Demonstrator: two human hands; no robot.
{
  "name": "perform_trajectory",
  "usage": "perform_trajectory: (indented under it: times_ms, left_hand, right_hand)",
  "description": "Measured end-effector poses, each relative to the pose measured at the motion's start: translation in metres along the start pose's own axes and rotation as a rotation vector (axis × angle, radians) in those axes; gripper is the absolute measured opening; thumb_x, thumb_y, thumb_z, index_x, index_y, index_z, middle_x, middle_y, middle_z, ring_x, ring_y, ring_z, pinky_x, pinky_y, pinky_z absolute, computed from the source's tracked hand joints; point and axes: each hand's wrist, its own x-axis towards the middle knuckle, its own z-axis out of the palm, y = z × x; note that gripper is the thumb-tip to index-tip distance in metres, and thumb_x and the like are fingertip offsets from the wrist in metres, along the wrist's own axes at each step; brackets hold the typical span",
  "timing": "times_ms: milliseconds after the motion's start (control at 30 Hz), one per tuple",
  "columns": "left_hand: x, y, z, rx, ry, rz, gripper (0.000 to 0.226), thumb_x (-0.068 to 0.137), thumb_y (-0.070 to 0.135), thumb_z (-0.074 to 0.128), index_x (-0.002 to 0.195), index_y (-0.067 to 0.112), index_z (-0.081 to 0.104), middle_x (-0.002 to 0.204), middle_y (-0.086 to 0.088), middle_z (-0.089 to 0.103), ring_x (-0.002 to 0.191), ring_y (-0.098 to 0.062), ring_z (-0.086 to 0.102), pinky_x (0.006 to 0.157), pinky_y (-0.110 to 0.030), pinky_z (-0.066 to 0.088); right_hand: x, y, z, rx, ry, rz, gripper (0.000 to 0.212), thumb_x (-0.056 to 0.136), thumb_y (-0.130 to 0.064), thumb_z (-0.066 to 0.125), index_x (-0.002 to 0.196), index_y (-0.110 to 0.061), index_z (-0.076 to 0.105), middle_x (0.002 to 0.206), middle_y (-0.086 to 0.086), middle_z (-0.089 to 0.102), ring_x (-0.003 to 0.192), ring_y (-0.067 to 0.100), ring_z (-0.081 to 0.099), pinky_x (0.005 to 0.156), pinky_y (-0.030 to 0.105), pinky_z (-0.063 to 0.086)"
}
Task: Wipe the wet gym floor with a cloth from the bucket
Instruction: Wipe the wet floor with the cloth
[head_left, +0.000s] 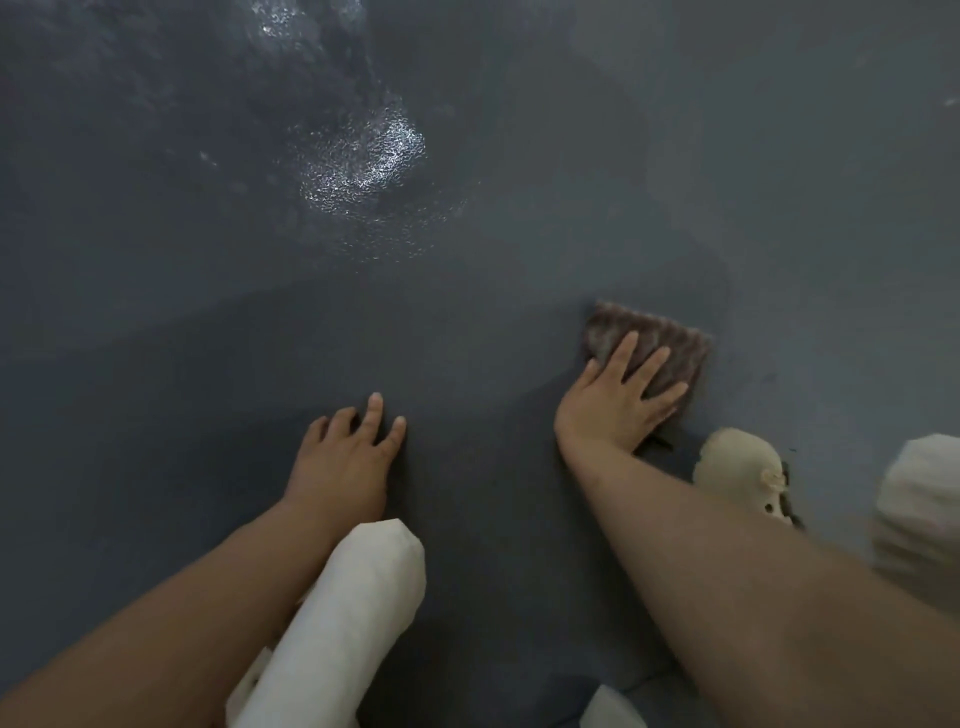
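A folded, brownish ribbed cloth (660, 347) lies flat on the dark grey, finely textured rubber-like gym floor (519, 234), and serves here as the landmark. The right hand (615, 397) rests on top of the cloth's near half, palm down, fingers straight and spread, pressing it against the floor; nothing is curled round it, so the hand is flat and unclenched. The far edge and the right corner of the cloth show beyond the fingertips.

Well to the left of the cloth, and a little nearer the person, the left hand (345, 457) is planted on the bare floor. Its fingers are slightly bent at the knuckles with the tips touching the surface, holding nothing, loosely open.

Far beyond the cloth, up and to the left, a glistening wet patch (363, 156) catches the light with many small bright specks. The floor round the cloth looks darker than the paler grey area to its right.

Just near and to the right of the cloth sits a cream-coloured shoe (737, 473), its toe close to the right wrist. Nearer the person, left of the cloth, a pale fabric-covered knee (358, 608) juts out beside the left forearm. Another pale fabric shape (919, 514), blurred, stands at the right edge of the view.
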Motion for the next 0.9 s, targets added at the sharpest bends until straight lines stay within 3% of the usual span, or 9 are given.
perform_trajectory:
  times_ms: [100,167,267,367,467,533,633,733,900]
  left_hand:
    - [0.0,0.001,0.0,-0.026,0.014,-0.002,0.07,0.098,0.038,0.04,0.151,0.025,-0.003,0.158,-0.009,-0.012,0.144,-0.031,0.003,0.117,-0.042,0.01]
    - [-0.001,0.001,0.001,-0.049,0.02,-0.007,0.07,0.097,0.036,0.04,0.151,0.025,-0.003,0.158,-0.009,-0.012,0.144,-0.03,0.003,0.117,-0.041,0.01]
    - [-0.003,0.001,0.001,-0.079,0.034,-0.003,0.068,0.097,0.034,0.04,0.151,0.026,0.0,0.158,-0.008,-0.013,0.145,-0.029,0.001,0.117,-0.041,0.008]
    - [-0.005,0.0,0.0,-0.106,0.038,0.002,0.063,0.097,0.035,0.041,0.151,0.027,0.01,0.158,-0.007,-0.012,0.145,-0.028,0.0,0.117,-0.041,0.008]
    - [-0.004,0.0,0.001,-0.134,0.041,-0.005,0.065,0.097,0.031,0.042,0.151,0.027,0.007,0.158,-0.006,-0.012,0.145,-0.028,0.0,0.117,-0.042,0.009]
    - [-0.004,0.001,0.003,-0.15,0.043,-0.013,0.07,0.096,0.032,0.043,0.152,0.027,0.001,0.158,-0.006,-0.013,0.145,-0.028,0.0,0.117,-0.042,0.009]
    - [-0.004,0.0,0.005,-0.175,0.042,-0.023,0.071,0.096,0.035,0.043,0.152,0.028,-0.001,0.158,-0.005,-0.014,0.146,-0.026,-0.001,0.116,-0.041,0.008]
    - [-0.006,-0.002,0.003,-0.2,0.045,-0.03,0.072,0.095,0.037,0.044,0.152,0.026,0.002,0.159,-0.003,-0.011,0.146,-0.023,0.001,0.116,-0.04,0.008]
    - [-0.02,-0.012,0.006,-0.234,0.055,-0.065,0.071,0.095,0.039,0.042,0.152,0.023,0.003,0.159,-0.003,-0.007,0.146,-0.022,0.002,0.117,-0.04,0.007]
  right_hand:
    - [-0.055,0.001,0.021,0.022,0.05,-0.084,0.052,0.095,-0.036,0.037,0.144,-0.019,0.039,0.151,0.021,0.028,0.131,0.059,0.021,0.106,0.064,0.019]
    - [-0.093,0.0,0.033,-0.037,-0.01,-0.225,0.055,0.087,-0.039,0.036,0.138,-0.019,0.045,0.143,0.023,0.04,0.123,0.061,0.034,0.096,0.069,0.03]
    - [-0.126,0.003,0.043,-0.188,-0.133,-0.56,0.056,0.084,-0.045,0.032,0.138,-0.03,0.034,0.144,0.016,0.034,0.125,0.055,0.028,0.097,0.068,0.026]
    - [-0.099,0.004,0.039,-0.298,-0.184,-0.919,0.055,0.083,-0.05,0.033,0.135,-0.037,0.045,0.144,0.01,0.043,0.127,0.052,0.029,0.098,0.065,0.029]
    - [-0.047,-0.005,0.027,-0.397,-0.126,-1.121,0.054,0.083,-0.049,0.033,0.132,-0.037,0.053,0.141,0.008,0.049,0.127,0.052,0.039,0.1,0.061,0.033]
    - [-0.021,-0.02,0.015,-0.36,-0.079,-1.134,0.052,0.089,-0.047,0.033,0.139,-0.038,0.043,0.15,0.007,0.037,0.134,0.052,0.027,0.108,0.06,0.027]
    - [-0.02,-0.044,0.008,-0.265,-0.159,-0.8,0.053,0.099,-0.045,0.031,0.149,-0.04,0.014,0.16,0.0,0.001,0.143,0.042,-0.007,0.116,0.049,0.002]
    - [-0.055,-0.058,0.012,-0.152,-0.199,-0.623,0.054,0.1,-0.044,0.027,0.15,-0.037,0.008,0.159,0.0,-0.009,0.142,0.039,-0.015,0.115,0.049,-0.003]
    - [-0.109,-0.043,0.021,-0.218,-0.328,-0.763,0.056,0.101,-0.045,0.024,0.15,-0.036,-0.002,0.158,0.004,-0.017,0.14,0.041,-0.022,0.114,0.051,-0.007]
